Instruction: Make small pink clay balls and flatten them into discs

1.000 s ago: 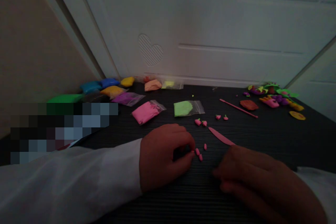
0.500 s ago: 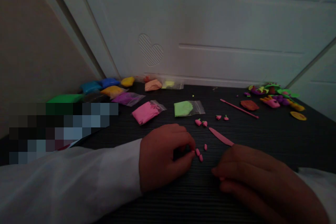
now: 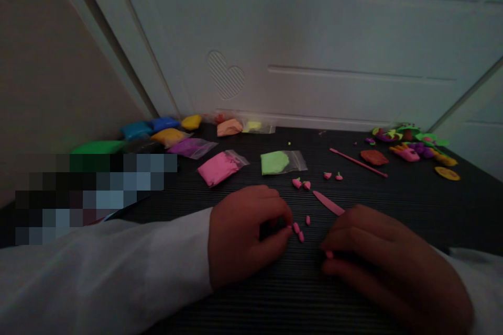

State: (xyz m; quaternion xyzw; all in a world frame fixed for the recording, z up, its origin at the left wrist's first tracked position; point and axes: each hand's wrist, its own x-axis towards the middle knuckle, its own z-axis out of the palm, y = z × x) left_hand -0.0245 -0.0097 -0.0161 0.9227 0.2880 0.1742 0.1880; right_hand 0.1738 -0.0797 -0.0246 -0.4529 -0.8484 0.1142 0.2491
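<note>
My left hand (image 3: 249,235) rests on the dark ribbed tabletop with thumb and forefinger pinched together; a trace of pink clay shows at their tips. Right beside those fingertips lie small pink clay pieces (image 3: 296,228), and one more pink piece (image 3: 308,220) sits slightly apart. Between the thumb and fingers of my right hand (image 3: 389,267) is a small pink clay ball (image 3: 329,255). A pink plastic clay knife (image 3: 327,202) lies just beyond this hand, its near end hidden behind the fingers. Past it are small pink clay shapes with green tops (image 3: 297,183).
Bags of pink clay (image 3: 218,168) and light green clay (image 3: 275,163) lie ahead. More coloured packets, including purple (image 3: 190,147), line the back left. A pink stick tool (image 3: 358,162), a red-orange piece (image 3: 374,157) and finished clay figures (image 3: 408,153) lie right, before a white panel (image 3: 314,36).
My right hand has shifted slightly up and its fingers have parted a little, so the pink ball shows more clearly. My left hand has stayed still.
</note>
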